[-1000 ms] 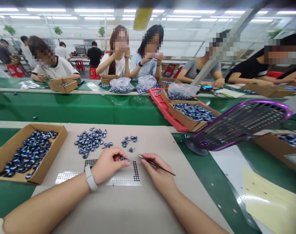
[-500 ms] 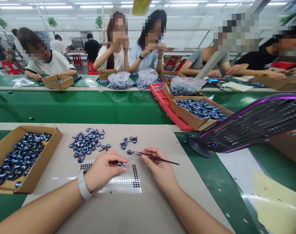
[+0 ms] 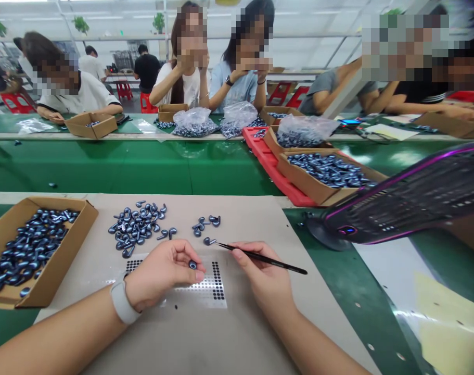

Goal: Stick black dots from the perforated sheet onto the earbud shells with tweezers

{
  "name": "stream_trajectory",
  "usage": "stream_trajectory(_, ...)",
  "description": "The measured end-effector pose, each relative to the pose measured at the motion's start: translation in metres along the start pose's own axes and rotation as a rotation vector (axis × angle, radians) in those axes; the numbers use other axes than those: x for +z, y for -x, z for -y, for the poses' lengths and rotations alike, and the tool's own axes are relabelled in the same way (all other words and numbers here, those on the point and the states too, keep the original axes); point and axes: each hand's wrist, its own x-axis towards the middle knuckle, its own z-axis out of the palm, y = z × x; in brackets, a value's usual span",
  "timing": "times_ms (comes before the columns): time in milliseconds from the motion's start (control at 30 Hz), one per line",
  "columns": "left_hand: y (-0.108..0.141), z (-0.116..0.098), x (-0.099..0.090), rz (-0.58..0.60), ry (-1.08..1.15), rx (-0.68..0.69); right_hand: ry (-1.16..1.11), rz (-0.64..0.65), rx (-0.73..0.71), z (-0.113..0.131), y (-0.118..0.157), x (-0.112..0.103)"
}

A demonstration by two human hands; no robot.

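Observation:
My left hand (image 3: 161,273) pinches a small glossy dark-blue earbud-shaped part (image 3: 192,264) between its fingertips, above a perforated metal sheet (image 3: 213,289) with black-dotted holes. My right hand (image 3: 260,276) grips slim black tweezers (image 3: 262,259), whose tips point left towards a single loose part (image 3: 208,241) and do not touch it. Farther up the beige work mat (image 3: 240,229) lie a heap of the same parts (image 3: 137,226) and a small cluster (image 3: 205,224). A cardboard tray (image 3: 55,271) full of them stands to the left.
A black fan with a purple rim (image 3: 408,200) stands to the right. Beyond the mat runs a green bench belt (image 3: 104,166), with a red tray (image 3: 276,179), a loaded cardboard box (image 3: 318,177) and plastic bags of parts (image 3: 307,127). Co-workers sit across the bench.
The view has tilted and shifted, so the bench sits higher in the frame. My right hand has swung the tweezers' tail to the right, and my left hand still holds the part.

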Motion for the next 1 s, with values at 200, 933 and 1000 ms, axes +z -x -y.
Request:
stream_trajectory(200, 0.008, 0.003, 0.003, -0.053, -0.102, 0.041, -0.152, 0.057, -0.336, 0.020, 0.030, -0.002)
stream_trajectory(933, 0.050, 0.037, 0.025, -0.379, -0.067, 0.303, -0.019, 0.195, -0.342, 0.046, 0.088, 0.013)
stream_trajectory(1000, 0.050, 0.037, 0.024, -0.373, -0.080, 0.298, -0.021, 0.218, -0.342, 0.045, 0.088, 0.014)
